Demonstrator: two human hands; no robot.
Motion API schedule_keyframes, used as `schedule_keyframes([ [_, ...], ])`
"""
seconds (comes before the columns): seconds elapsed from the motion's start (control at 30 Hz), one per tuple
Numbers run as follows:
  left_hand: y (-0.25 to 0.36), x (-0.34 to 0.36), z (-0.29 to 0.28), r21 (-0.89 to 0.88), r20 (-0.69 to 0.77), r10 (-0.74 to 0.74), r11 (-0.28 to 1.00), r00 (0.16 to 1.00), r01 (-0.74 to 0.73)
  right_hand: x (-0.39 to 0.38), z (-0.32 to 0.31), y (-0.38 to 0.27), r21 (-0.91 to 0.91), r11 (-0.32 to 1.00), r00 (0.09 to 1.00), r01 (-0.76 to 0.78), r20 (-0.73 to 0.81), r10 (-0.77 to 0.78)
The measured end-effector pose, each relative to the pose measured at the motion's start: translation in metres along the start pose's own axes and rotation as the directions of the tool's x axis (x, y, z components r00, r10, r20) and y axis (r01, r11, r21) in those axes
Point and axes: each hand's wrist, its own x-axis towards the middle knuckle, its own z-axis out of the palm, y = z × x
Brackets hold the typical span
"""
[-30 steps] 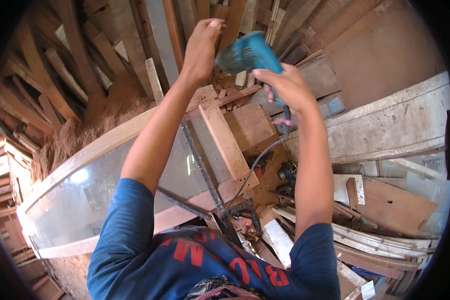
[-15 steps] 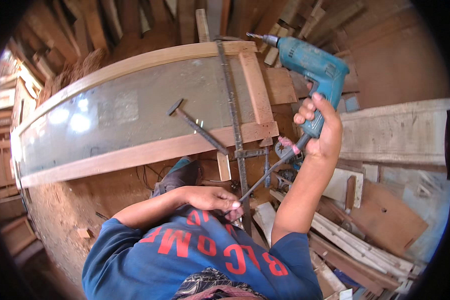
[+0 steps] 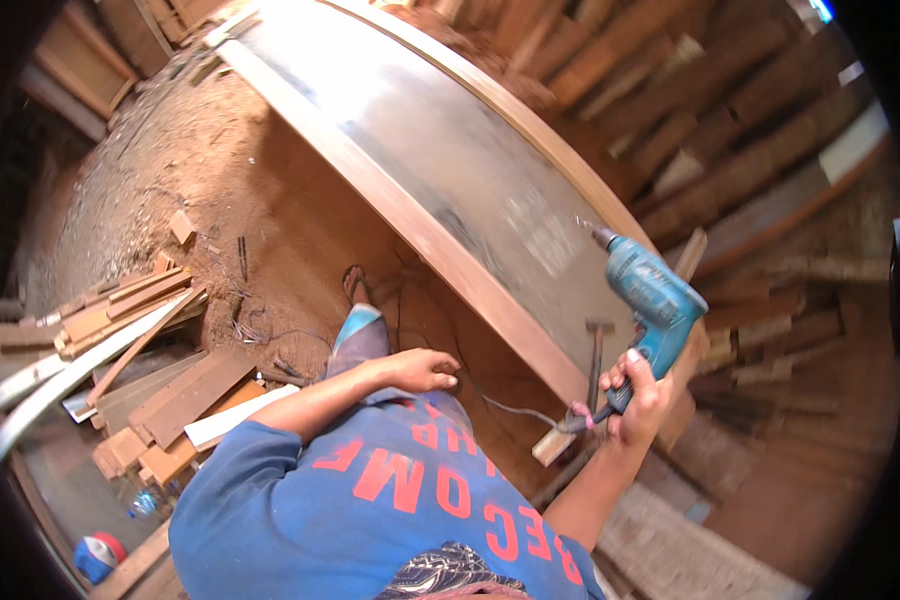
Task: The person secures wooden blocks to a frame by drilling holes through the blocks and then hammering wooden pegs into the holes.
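Right hand (image 3: 646, 402) outstretched, gripping drill (image 3: 655, 295); left hand (image 3: 420, 371) low, seemingly curled

Wide fisheye view from head height, downward over both hands (image 3: 425, 371) (image 3: 641, 403)

The drill (image 3: 660, 300) looks plastic, the panel (image 3: 445, 150) glossy.

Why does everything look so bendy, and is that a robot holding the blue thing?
No robot here, just a person using bare hands. The camera sits on the person's head, looking down, and its very wide lens bends straight edges.

The right hand grips a blue power drill. The left hand is near the blue shirt; I can't see anything in it. A hammer lies on the long panel with a wooden frame.
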Motion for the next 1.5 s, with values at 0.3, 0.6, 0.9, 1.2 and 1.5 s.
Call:
schedule_keyframes([
  [0.3,-0.223,-0.168,-0.136,0.008,-0.399,-0.527,0.816,0.750,0.577,0.077,0.309,0.067,-0.189,0.982,0.921,0.011,0.385,0.064],
  [0.6,-0.305,-0.348,-0.330,-0.318,-0.670,-0.643,0.699,0.370,0.641,0.088,0.573,0.109,-0.266,0.964,0.764,-0.011,0.620,0.180],
  [0.9,-0.241,-0.379,-0.498,-0.414,-0.881,-0.375,0.906,0.288,-0.088,0.099,0.735,0.110,-0.309,0.945,0.674,0.111,0.722,0.157],
  [1.2,-0.172,-0.408,-0.679,-0.075,-0.977,-0.030,0.975,0.212,-0.210,0.150,0.867,0.154,-0.427,0.881,0.592,0.202,0.770,0.237],
  [1.5,-0.147,-0.343,-0.880,0.383,-0.887,0.421,0.900,0.190,-0.209,0.197,1.001,0.161,-0.591,0.794,0.564,0.145,0.709,0.424],
])
